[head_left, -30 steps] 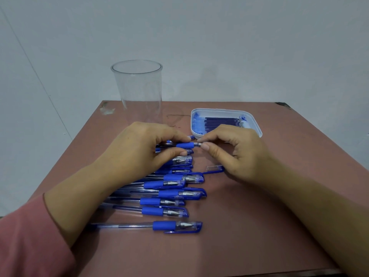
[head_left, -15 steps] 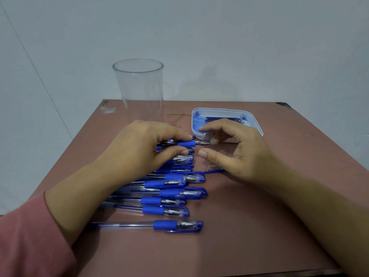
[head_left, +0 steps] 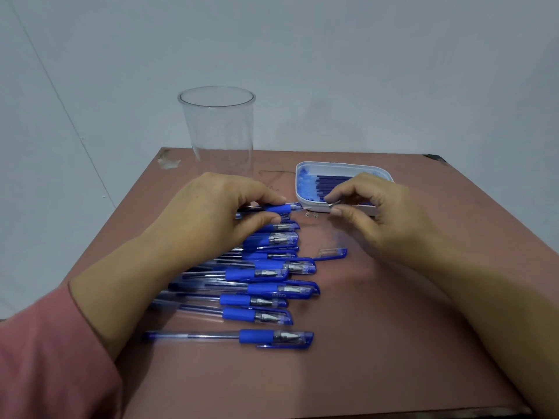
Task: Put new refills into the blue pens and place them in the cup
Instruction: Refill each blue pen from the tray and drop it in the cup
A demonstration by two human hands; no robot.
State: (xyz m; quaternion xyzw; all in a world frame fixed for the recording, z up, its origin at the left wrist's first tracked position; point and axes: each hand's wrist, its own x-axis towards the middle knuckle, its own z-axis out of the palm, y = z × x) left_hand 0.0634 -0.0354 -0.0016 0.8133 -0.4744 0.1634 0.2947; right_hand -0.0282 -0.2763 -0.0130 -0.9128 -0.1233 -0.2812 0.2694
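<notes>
I am seeing my left hand (head_left: pixel 217 213) gripping a blue-gripped clear pen (head_left: pixel 278 209); just right, my right hand (head_left: pixel 378 216) is pinching its small metal tip (head_left: pixel 332 204), beside the white refill tray (head_left: pixel 305 173). The clear plastic cup (head_left: pixel 216 131) is standing beyond the left hand.

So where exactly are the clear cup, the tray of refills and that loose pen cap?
clear cup (head_left: pixel 218 137): head view, middle of its see-through wall.
tray of refills (head_left: pixel 332 166): head view, far white rim.
loose pen cap (head_left: pixel 334 253): head view, middle of the cap, lying on the table.
</notes>
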